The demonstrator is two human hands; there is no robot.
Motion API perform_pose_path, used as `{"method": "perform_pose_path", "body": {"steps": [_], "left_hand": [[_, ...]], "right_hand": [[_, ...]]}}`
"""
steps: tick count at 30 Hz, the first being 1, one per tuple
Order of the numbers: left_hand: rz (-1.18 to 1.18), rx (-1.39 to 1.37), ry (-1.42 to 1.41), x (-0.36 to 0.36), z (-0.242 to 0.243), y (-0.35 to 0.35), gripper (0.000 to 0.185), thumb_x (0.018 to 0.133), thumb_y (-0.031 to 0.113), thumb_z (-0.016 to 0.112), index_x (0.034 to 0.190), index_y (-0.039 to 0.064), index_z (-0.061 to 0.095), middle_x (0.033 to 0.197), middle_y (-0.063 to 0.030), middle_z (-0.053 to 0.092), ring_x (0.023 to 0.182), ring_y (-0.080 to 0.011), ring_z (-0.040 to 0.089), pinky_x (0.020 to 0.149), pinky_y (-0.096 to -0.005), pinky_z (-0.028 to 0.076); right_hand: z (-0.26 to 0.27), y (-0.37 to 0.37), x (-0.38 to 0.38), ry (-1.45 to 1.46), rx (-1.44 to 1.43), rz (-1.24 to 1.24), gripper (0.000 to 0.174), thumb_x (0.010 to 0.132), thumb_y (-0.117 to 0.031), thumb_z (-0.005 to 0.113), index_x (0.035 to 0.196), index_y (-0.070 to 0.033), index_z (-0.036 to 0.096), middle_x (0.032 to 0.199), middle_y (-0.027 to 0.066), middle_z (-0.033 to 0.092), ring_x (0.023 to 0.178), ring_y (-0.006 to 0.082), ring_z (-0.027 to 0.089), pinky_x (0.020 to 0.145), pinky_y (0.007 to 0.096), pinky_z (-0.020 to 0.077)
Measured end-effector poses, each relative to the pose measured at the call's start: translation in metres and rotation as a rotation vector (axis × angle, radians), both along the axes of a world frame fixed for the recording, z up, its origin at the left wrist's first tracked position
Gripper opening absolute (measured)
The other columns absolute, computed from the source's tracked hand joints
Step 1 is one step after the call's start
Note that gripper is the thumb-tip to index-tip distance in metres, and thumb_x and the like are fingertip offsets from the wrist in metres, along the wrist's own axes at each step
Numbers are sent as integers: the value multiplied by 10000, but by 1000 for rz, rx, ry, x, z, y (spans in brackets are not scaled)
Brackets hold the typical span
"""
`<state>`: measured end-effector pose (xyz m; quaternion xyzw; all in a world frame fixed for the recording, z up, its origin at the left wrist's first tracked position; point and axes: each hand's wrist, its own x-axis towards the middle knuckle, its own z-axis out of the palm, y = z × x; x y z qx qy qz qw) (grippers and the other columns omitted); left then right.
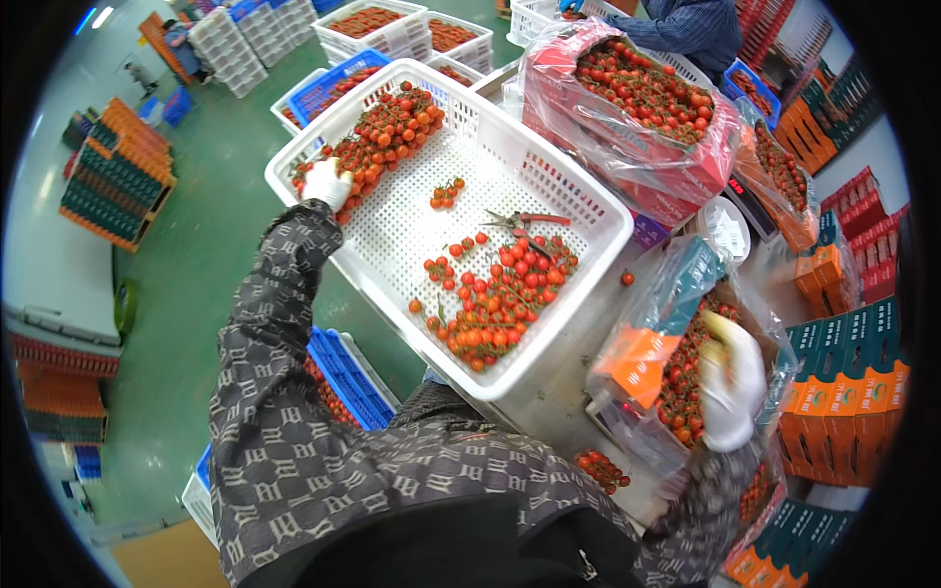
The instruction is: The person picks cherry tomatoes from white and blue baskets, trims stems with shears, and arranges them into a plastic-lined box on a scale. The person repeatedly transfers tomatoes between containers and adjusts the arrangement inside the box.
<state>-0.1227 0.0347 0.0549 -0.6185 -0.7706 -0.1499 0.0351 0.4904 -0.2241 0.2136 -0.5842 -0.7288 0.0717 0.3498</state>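
My left hand (328, 184), in a white glove, rests at the near-left end of a heap of cherry tomatoes on the vine (390, 136) in a white plastic basket (470, 154); whether its fingers grip any is hidden. More vine tomatoes (507, 294) and a small cluster (447, 193) lie in the basket, with red-handled pruning shears (526, 219) between them and the far wall. My right hand (731, 382), gloved and blurred, is over cherry tomatoes (680, 389) in a plastic-lined orange and green carton (647, 345); its fingers' hold is unclear.
A red carton (625, 162) heaped with tomatoes stands beyond the basket, near a co-worker's sleeve (680, 33). A white tub (724, 228) is right of the basket. One loose tomato (627, 278) and a cluster (603, 470) lie on the metal table (559, 397). Stacked cartons (842, 397) stand at right.
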Motion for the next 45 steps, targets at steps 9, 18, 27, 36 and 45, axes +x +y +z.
{"method": "perform_pose_path", "body": {"steps": [9, 18, 27, 36, 45], "left_hand": [[-139, -203, 214, -101, 8, 89, 544, 931, 464, 542, 1241, 17, 553, 1102, -239, 663, 1023, -417, 642, 926, -519, 487], [-205, -395, -60, -104, 57, 99, 535, 898, 442, 631, 1112, -40, 538, 1026, -273, 633, 986, -437, 629, 890, -491, 503], [-323, -475, -264, -132, 60, 112, 539, 936, 487, 594, 1172, 4, 548, 1087, -230, 637, 1018, -406, 622, 876, -473, 495], [-362, -778, -509, -136, 71, 131, 803, 915, 573, 596, 1501, 89, 337, 1451, -208, 470, 1348, -324, 448, 1120, -396, 342], [-579, -1077, -953, -100, 60, 117, 829, 943, 466, 629, 1556, 96, 210, 1483, -116, 438, 1305, -209, 458, 1076, -382, 388]], "right_hand": [[-121, 369, -348, -84, -161, 615, 314, 899, -162, 633, 1194, -53, 629, 1113, 172, 656, 1018, 328, 637, 918, 388, 503], [-108, 557, -514, -483, -218, 690, 319, 947, -332, 495, 1083, -96, 661, 1004, 176, 684, 959, 371, 637, 898, 451, 485], [-91, 560, -521, -610, -436, 697, 483, 919, -468, 573, 1182, -66, 632, 1156, 216, 646, 1091, 356, 615, 959, 446, 471], [-90, 568, -533, -533, -609, 684, 568, 918, -632, 486, 1277, -226, 654, 1300, 93, 629, 1197, 310, 575, 1030, 426, 432], [-103, 541, -484, -689, -823, 748, 609, 926, -629, 488, 1317, -178, 606, 1283, 98, 639, 1181, 279, 594, 1020, 385, 429]]}}
